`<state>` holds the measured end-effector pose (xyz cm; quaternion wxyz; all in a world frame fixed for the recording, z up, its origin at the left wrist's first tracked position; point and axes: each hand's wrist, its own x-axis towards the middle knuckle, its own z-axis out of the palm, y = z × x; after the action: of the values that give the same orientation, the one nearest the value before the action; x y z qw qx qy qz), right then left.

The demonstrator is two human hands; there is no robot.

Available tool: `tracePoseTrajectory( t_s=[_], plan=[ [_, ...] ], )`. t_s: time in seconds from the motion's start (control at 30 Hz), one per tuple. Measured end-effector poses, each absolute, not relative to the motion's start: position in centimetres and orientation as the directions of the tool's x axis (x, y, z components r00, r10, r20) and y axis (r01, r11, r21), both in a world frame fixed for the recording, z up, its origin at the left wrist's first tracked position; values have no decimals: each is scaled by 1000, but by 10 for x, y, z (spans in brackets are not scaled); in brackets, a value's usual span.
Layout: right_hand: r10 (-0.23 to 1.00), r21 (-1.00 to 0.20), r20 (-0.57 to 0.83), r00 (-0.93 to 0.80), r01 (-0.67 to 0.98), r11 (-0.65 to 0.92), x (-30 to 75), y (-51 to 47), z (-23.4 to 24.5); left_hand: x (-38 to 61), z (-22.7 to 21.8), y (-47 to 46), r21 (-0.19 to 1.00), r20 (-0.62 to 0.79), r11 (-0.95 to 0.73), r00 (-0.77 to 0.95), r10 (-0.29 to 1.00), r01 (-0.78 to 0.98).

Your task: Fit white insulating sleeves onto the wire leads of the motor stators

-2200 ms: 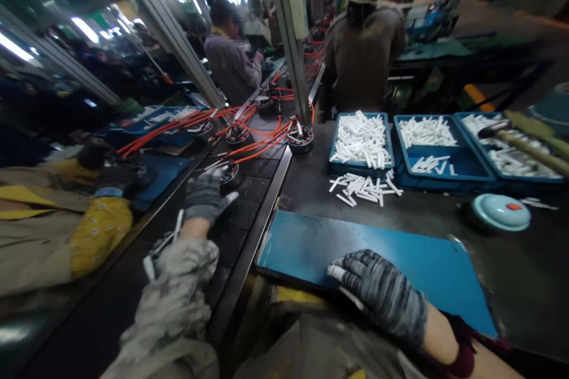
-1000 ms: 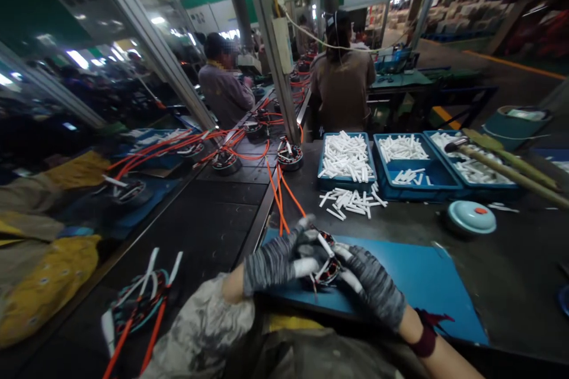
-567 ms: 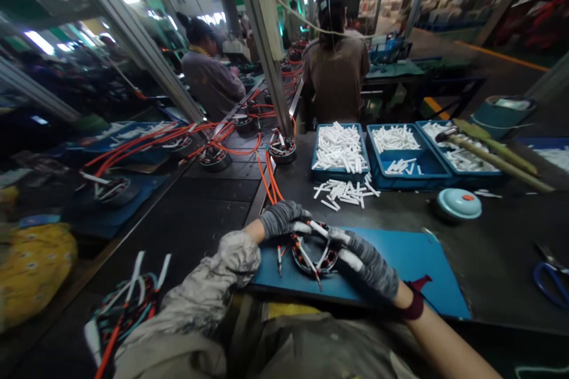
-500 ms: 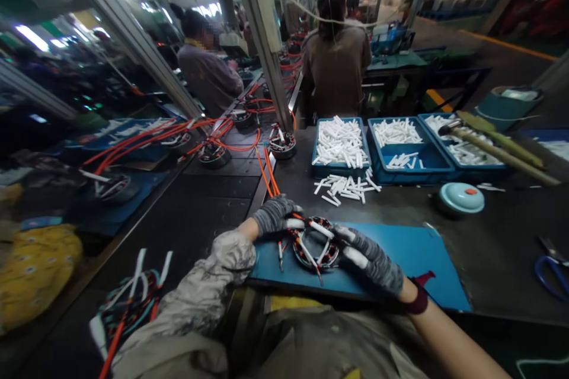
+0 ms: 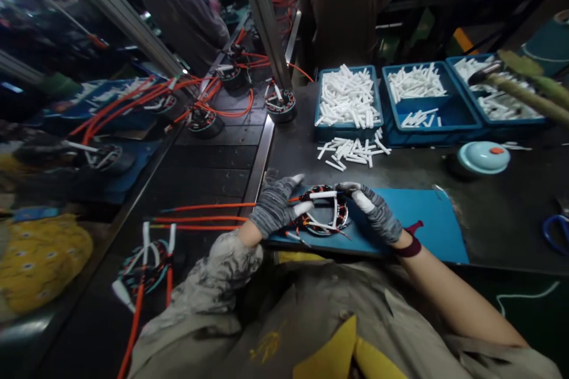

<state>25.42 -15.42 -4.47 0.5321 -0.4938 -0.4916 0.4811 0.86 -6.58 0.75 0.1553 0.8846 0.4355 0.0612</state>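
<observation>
Two gloved hands meet over one stator [image 5: 322,213], which lies on a blue mat [image 5: 422,222] at the near edge of the worktop [image 5: 498,213]. Far left, the dark conveyor belt [image 5: 208,172] carries a second wound ring [image 5: 146,260] close to the person, and its orange leads trail toward the lower edge. Beyond it is open belt surface. Three orange wires [image 5: 200,219] run from the belt across the metal rail [image 5: 262,148] to the stator.

The left hand [image 5: 275,207] lies with fingers spread against the stator's left rim, thumb on the winding. The right hand [image 5: 377,210] curls around the right rim, fingertips pinching a white sleeve [image 5: 323,194] laid across the top.

Rightward, the mat shows plain blue up to its edge. Dark worktop separates it from the loose white tubes [image 5: 351,150], the blue bins [image 5: 324,130], the teal lid [image 5: 482,157] and the blue scissors [image 5: 555,231].

The stator lies flat: a round core with copper coils and white-sleeved leads crossing its open middle.
</observation>
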Motion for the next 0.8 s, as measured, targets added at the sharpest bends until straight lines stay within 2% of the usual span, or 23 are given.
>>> tracePoseTrajectory(
  t_s=[0.07, 0.13, 0.2, 0.3, 0.4, 0.5, 0.57, 0.63, 0.8],
  plan=[
    [998, -998, 56, 34, 13, 55, 256, -154, -43, 24, 1, -67, 375, 83, -695, 725, 684, 613],
    [998, -996, 67, 18, 62, 65, 259, -153, -42, 42, -2, -70, 334, 82, -746, 771, 631, 575],
    [997, -993, 73, 1, 98, 72, 263, -150, -41, 56, -1, -73, 265, 44, -759, 779, 626, 595],
    [997, -993, 64, -48, 93, 68, 269, -140, -36, 59, 4, -73, 190, 82, -753, 754, 652, 630],
    [984, -995, 54, -171, 78, 68, 269, -130, -26, 46, 12, -69, 145, 151, -782, 768, 623, 606],
    [946, -982, 53, -321, 156, 109, 262, -124, -15, 30, 18, -68, 140, 128, -807, 798, 589, 574],
    [930, -958, 74, -360, 233, 166, 256, -122, -11, 23, 21, -70, 210, 85, -801, 805, 587, 561],
    [932, -940, 101, -349, 275, 204, 252, -122, -11, 18, 23, -72, 333, 59, -774, 808, 587, 538],
    [942, -942, 104, -320, 272, 196, 248, -124, -16, 15, 30, -70, 634, -12, -594, 774, 632, 495]
  ],
)
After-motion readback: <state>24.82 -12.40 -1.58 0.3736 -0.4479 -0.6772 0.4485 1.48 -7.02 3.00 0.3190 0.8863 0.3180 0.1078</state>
